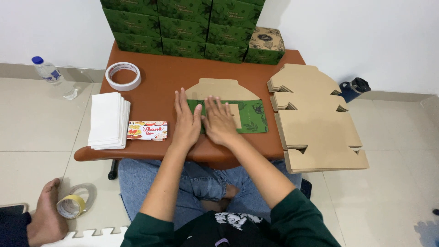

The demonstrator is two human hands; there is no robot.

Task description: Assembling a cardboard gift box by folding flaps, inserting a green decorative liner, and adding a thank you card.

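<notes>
A flat green box blank (238,116) at the table (183,75) centre was pressed by both hands (186,121) (219,122), fingers spread flat, still unfolded; finished boxes (183,27) were stacked behind, more blanks (315,116) beside.

2 tape rolls (123,75); 1 bottle (51,75) — 1 card stack (147,130); 1 white stack (107,120); 1 flat-box pile (315,119)

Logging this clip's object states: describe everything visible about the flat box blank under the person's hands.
The box blank is flat cardboard, plain brown on one face and dark green with a leaf print on the other. It lies on the brown table, partly folded: a green band crosses the middle and a brown rounded flap points toward the wall. The left hand and right hand press flat on its left part, fingers spread.
</notes>
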